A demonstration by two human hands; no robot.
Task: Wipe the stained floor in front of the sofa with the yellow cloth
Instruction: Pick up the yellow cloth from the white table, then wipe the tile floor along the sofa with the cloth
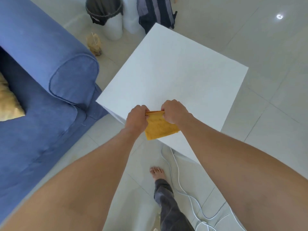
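Observation:
Both of my hands hold a folded yellow cloth (159, 128) by its far edge, above the near corner of a white table (175, 75). My left hand (137, 118) pinches the left end of that edge and my right hand (174, 112) pinches the right end. The cloth hangs down toward me between the wrists. A blue sofa (41, 90) fills the left side, its armrest close to the table. Pale tiled floor (103, 147) runs between sofa and table; I cannot make out a stain on it.
A tan cushion (8, 100) lies on the sofa seat. A white cable (181, 185) trails over the floor by my bare foot (157, 172). Behind the table stand white containers (115, 27), a dark bin, a striped bag (155, 12) and a small brownish object (94, 44).

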